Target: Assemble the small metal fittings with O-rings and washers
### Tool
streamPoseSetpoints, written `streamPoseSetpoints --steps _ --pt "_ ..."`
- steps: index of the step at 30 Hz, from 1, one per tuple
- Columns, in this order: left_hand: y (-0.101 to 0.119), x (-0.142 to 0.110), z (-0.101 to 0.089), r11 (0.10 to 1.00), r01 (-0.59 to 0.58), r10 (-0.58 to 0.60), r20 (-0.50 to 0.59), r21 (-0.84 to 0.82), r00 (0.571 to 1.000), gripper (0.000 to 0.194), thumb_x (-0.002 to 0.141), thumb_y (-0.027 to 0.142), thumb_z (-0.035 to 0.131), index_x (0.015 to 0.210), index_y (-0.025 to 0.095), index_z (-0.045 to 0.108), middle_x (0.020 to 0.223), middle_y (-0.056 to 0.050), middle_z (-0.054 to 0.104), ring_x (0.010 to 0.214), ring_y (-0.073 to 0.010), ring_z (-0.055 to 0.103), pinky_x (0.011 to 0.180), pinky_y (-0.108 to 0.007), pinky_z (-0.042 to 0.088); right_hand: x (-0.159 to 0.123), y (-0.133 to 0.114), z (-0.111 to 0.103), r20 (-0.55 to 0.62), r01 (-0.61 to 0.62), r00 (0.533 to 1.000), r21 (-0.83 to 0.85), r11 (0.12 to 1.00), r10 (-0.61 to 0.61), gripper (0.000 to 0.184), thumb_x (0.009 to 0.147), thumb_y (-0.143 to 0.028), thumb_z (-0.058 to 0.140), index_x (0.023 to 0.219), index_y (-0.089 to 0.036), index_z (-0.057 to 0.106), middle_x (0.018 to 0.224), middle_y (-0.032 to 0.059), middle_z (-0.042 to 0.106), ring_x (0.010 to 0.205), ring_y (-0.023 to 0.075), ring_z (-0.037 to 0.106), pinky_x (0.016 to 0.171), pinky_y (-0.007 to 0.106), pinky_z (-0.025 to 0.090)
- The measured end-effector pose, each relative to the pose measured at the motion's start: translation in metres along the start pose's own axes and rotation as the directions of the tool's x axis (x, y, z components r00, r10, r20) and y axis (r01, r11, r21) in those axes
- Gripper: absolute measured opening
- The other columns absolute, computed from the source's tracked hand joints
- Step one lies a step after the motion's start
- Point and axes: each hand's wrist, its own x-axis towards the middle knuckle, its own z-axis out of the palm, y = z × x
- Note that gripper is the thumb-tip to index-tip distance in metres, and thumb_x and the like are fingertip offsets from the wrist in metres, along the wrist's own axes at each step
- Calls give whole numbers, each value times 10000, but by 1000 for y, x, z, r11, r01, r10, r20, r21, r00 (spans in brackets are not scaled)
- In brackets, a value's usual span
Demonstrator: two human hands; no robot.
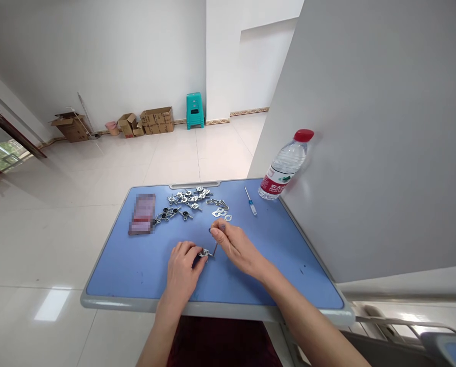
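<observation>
Forearms (pixel 300 308) span a smooth blue tabletop (pixel 132 270), right fingers (pixel 220 236) gripping a thin tool (pixel 215 248), left fingers (pixel 192 251) a silvery fitting (pixel 204 253).

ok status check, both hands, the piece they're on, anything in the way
Left hand pinching metal piece at blue tabletop. Right hand gripping slim tool, tip by the piece. Screwdriver farther back, touching neither hand.

The left hand (pixel 183 262) pinches a small metal part (pixel 204 253) on the blue desk (pixel 136 270).
</observation>
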Motion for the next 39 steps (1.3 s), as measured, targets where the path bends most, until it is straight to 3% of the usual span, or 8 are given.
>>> streamPoseSetpoints --steps 15,25,33,36,39 --pt "1 0 -1 1000 -3 3 18 12 1000 58 909 219 581 919 206 637 911 -41 643 849 -208 575 746 -358 476 2 3 5 110 54 993 -218 974 -30 212 1008 -323 339 906 -201 480 777 24 606 657 164 521 620 285 381" --pt "1 0 0 1000 -1 1 20 1 1000 74 913 218 577 946 211 642 925 -39 647 851 -205 569 748 -354 472 1 8 7 122 137 986 -239 961 -111 115 976 -234 450 879 -196 499 838 33 624 680 153 542 620 272 386" --pt "2 0 -2 1000 11 -11 26 11 1000 77 911 227 578 951 215 644 909 -34 637 842 -203 562 741 -350 470 1 7 4 101 230 971 -159 960 -215 124 930 -193 529 811 -181 563 873 45 591 687 133 541 625 259 440" --pt "2 0 -1 1000 11 -11 24 6 1000 81 913 224 573 951 216 644 918 -38 636 852 -205 564 753 -356 469 0 9 5 91 194 979 -116 974 -184 78 913 -152 521 941 -196 579 884 33 602 702 134 558 646 262 469" --pt "1 0 -1 1000 14 -14 23 0 1000 72 903 214 585 945 214 643 915 -38 638 850 -206 571 756 -356 471 0 11 6 67 197 980 -124 973 -189 279 908 -119 496 1162 -229 529 917 32 621 748 150 586 678 276 485"
